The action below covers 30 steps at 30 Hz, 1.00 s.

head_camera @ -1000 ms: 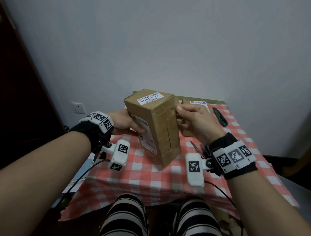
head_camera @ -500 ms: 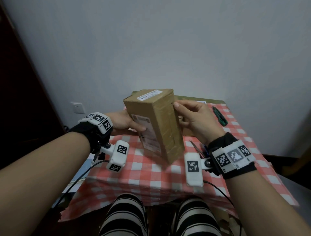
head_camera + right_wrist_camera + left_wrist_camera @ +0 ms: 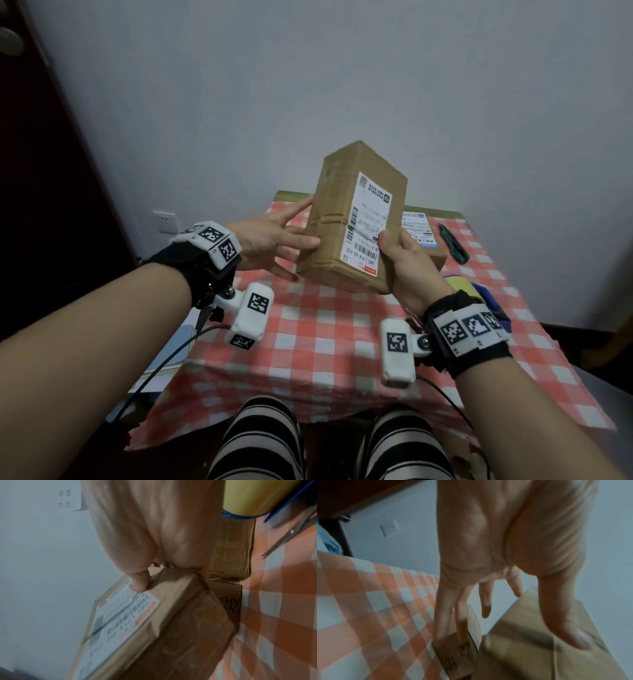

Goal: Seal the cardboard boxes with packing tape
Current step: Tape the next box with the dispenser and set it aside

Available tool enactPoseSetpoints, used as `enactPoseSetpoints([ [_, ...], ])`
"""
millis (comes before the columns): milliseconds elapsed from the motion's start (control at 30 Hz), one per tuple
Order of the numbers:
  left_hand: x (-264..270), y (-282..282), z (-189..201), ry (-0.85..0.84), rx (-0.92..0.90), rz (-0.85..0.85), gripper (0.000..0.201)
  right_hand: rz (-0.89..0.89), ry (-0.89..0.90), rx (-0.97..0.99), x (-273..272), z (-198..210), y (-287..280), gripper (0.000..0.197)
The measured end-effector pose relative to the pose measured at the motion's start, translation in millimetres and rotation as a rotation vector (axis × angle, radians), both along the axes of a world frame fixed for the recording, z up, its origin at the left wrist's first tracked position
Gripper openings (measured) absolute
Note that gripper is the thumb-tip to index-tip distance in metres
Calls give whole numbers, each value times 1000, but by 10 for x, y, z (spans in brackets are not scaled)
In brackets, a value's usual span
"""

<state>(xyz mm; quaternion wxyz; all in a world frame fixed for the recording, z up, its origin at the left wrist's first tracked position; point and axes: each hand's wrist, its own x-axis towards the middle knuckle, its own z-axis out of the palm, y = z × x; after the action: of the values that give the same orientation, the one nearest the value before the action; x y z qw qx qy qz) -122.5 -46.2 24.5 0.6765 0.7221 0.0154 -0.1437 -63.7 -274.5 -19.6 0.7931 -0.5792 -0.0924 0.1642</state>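
**Turning the box to find its open seam**

Start from the bench (image 3: 308,325) under the cardboard box (image 3: 337,219): checked cloth and bare room directly below for setting it down. Treat the cardboard box as airborne, tilted, lifted clear of the cloth with its labelled face toward the head camera. Judge the step as inspection and turning before any tape goes on. Rotate slowly enough that each flap joint passes into sight. Cannot tell from these views which seam lacks tape.

Mind the second box (image 3: 419,228) lying flat just behind and to the right of the cardboard box. Swing the far end upward rather than back to avoid knocking it.

Use the right hand (image 3: 407,263) as the anchor: thumb pressed on the labelled face, fingers wrapped round the right edge and out of sight behind, gripping the cardboard box. Use the left hand (image 3: 270,240) only as a guide: fingers straight and spread, tips touching the left side, gripping nothing.

Before letting go, lower the cardboard box seam-up, then reach for the tape roll (image 3: 254,496) to its right, near the right wrist. Leave the scissors (image 3: 289,536) beside that roll and the green cutter (image 3: 452,243) further right untouched for now.

Avoid pressing hard on the shipping label (image 3: 368,226), already creased across its middle.
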Motion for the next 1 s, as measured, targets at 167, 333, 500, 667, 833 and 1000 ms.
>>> enactPoseSetpoints([
  [167, -13, -122, -9, -93, -10, 12, 93, -70, -24, -132, 2, -14, 93, 42],
  [333, -37, -75, 36, -148, 2, 90, 73, -50, 6, -169, -2, 18, 157, 36],
  [500, -63, 5, 64, -92, 2, 66, 62, -53, 11, -152, 18, 35, 297, 41],
  [667, -23, -3, 74, -22, -196, 150, 36, 40, -55, -114, 17, 78, 396, 49],
  [833, 123, 138, -18, -26, -318, 457, 34, -89, -175, -229, 159, 38, 448, 40],
  [1000, 201, 163, -144, -2, -244, 503, 38, -101, -239, -329, 307, -55, 581, 27],
])
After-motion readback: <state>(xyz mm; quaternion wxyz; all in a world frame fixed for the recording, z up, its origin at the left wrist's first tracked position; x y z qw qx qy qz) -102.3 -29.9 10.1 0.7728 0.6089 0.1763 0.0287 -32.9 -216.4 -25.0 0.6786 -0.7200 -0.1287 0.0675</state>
